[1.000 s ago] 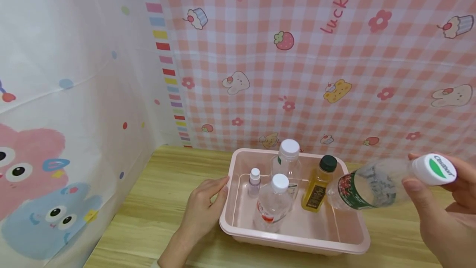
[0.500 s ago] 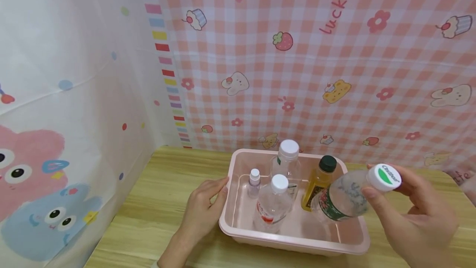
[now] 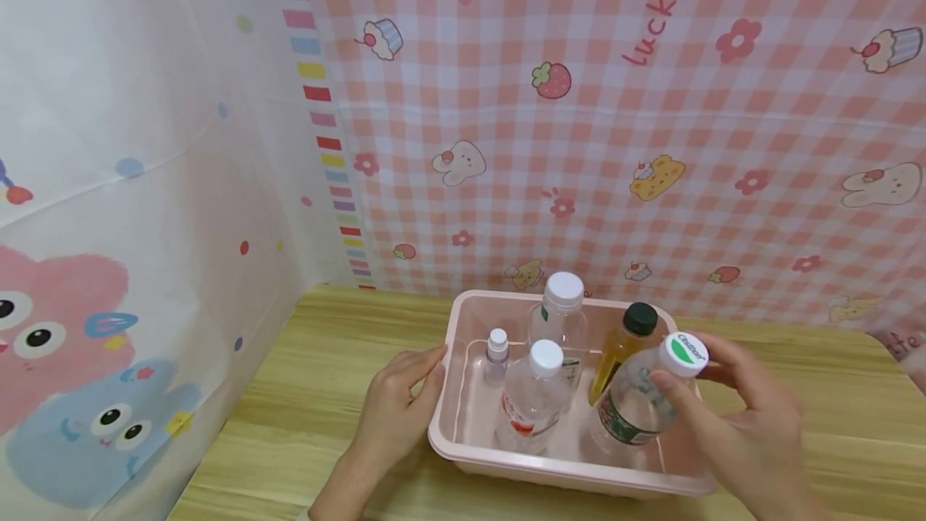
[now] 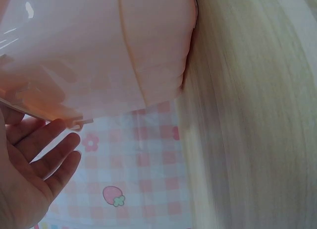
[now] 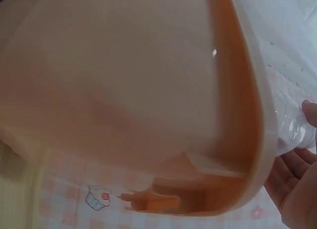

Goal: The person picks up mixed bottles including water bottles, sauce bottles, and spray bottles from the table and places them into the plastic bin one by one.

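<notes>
In the head view my left hand [image 3: 396, 402] rests against the left side of a pink plastic basin [image 3: 579, 469]. Its fingers lie loosely near the rim [image 4: 83, 121] in the left wrist view. My right hand [image 3: 755, 432] holds a clear plastic bottle [image 3: 637, 404] by its neck, just under the white cap with a green mark. This bottle leans inside the right part of the basin; whether its base touches the floor is unclear. Only part of the bottle [image 5: 292, 121] and my right hand [image 5: 297, 184] show past the rim in the right wrist view.
Inside the basin stand a small white-capped bottle [image 3: 496, 356], a clear bottle with a red label [image 3: 534, 404], a taller clear bottle [image 3: 561, 316] and a yellow bottle with a dark cap [image 3: 628, 344]. The wooden table [image 3: 347, 336] meets a checked cloth [image 3: 506, 119] behind.
My right hand has brought the clear bottle leftward and down into the basin's right part, turning it more upright. The left hand and the basin have stayed in place.
</notes>
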Tool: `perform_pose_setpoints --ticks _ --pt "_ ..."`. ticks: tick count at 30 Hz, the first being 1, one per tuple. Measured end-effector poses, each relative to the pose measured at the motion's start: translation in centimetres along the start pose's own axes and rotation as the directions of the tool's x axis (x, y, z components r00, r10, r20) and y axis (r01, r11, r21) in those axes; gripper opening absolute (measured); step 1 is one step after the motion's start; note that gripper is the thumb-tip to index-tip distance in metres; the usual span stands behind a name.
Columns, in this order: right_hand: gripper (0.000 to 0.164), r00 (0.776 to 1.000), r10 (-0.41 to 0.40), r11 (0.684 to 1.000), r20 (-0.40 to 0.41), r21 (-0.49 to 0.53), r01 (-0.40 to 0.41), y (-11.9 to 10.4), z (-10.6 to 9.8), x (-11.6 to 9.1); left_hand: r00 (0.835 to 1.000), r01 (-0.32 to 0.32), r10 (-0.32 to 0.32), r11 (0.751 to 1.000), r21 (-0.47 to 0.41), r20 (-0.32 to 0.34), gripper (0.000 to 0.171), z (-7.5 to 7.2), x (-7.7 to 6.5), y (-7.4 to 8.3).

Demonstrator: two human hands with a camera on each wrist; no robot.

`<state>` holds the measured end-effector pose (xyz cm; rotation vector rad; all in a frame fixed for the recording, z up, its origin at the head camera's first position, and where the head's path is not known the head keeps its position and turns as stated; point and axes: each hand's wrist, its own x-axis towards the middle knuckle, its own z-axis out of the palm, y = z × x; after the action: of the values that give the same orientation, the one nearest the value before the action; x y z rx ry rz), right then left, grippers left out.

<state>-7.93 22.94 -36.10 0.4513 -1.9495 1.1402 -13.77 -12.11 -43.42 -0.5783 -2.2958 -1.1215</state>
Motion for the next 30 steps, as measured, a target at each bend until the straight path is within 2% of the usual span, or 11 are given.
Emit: perform_pose_setpoints --ticks 5,11,15,21,30 --pt "0.062 1.000 -0.014 1.000 0.018 0.006 0.014 0.5 0.6 -0.1 1.000 -0.003 0.003 1.000 0.006 -0.001 0.027 0.0 0.0 0.0" --pt "0.048 0.998 0.001 1.000 0.063 -0.026 0.001 0.8 0.9 -0.3 1.000 -0.003 0.003 1.000 0.007 0.000 0.027 0.0 0.0 0.0" --pt "0.054 0.998 0.014 0.999 0.061 -0.053 -0.011 1.2 1.3 -0.7 1.000 0.003 -0.003 1.000 0.007 0.002 0.027 0.1 0.0 0.0" --pt "0.060 0.992 0.098 0.990 0.080 -0.113 -0.089 0.9 1.5 -0.8 1.000 0.026 -0.026 1.000 -0.003 0.010 0.028 0.1 0.0 0.1" --pt "0.055 0.971 0.216 0.956 0.098 -0.222 -0.190 0.5 1.7 -1.0 0.999 0.030 -0.030 1.000 0.004 0.010 0.028 0.1 0.0 0.1"
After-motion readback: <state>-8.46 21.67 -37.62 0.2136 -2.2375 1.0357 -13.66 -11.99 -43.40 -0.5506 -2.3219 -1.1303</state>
